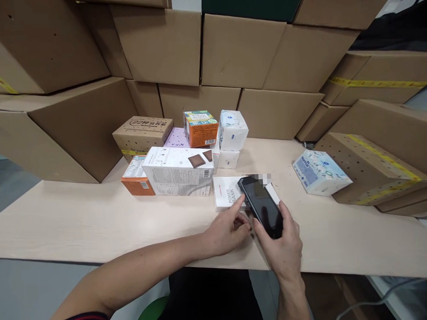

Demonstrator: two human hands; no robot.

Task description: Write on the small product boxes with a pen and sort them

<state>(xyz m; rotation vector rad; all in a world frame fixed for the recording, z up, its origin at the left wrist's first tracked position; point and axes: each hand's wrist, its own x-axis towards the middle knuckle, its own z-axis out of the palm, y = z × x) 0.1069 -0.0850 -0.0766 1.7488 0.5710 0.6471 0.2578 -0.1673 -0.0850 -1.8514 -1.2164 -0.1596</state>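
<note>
A black smartphone (263,209) with a thick, rugged case and a dark screen rests in my right hand (285,245). The thumb lies along its left edge and the fingers wrap its right edge. My left hand (226,229) is beside the phone's left side, its index finger stretched to the phone's edge and the other fingers loosely curled, holding nothing. Behind the phone lies a white power bank box (225,192), partly covered by it. Just left of that box lies a large white carton (180,173) with brown squares printed on it.
An orange box (201,128), a brown printed carton (143,131) and a white tissue pack (232,130) are grouped at the back. Another tissue pack (320,173) leans by a taped carton (376,167) on the right. Stacked cardboard boxes (240,50) wall off the table's (96,226) back.
</note>
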